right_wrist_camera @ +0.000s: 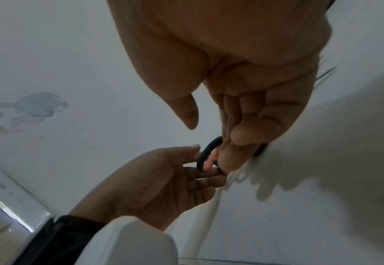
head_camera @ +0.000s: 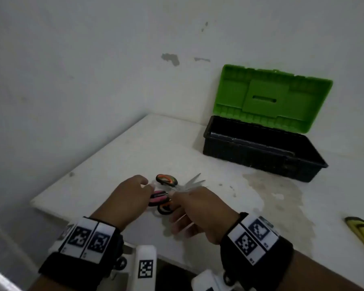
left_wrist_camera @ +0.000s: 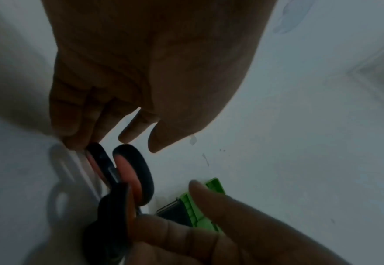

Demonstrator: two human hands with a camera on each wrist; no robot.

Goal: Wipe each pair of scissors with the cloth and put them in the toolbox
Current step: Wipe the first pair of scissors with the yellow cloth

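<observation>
Several pairs of scissors with black handles lie bunched on the white table (head_camera: 135, 148). One orange-lined pair (head_camera: 166, 179) points its blades right. A pink-lined pair (head_camera: 159, 197) lies between my hands. My left hand (head_camera: 149, 189) reaches down onto the pile, thumb and fingers closing on a handle loop (right_wrist_camera: 206, 152). My right hand (head_camera: 174, 198) pinches a black handle (left_wrist_camera: 111, 215) between thumb and fingers. The toolbox (head_camera: 261, 152) stands open at the back right, its green lid (head_camera: 271, 97) raised. A yellow cloth (head_camera: 361, 229) lies at the right edge, away from both hands.
The white wall (head_camera: 93, 70) runs behind the table and meets its left back corner. A darker stain (head_camera: 277, 196) marks the tabletop between the scissors and the cloth. The table's near-left edge (head_camera: 57, 211) drops off beside my left wrist.
</observation>
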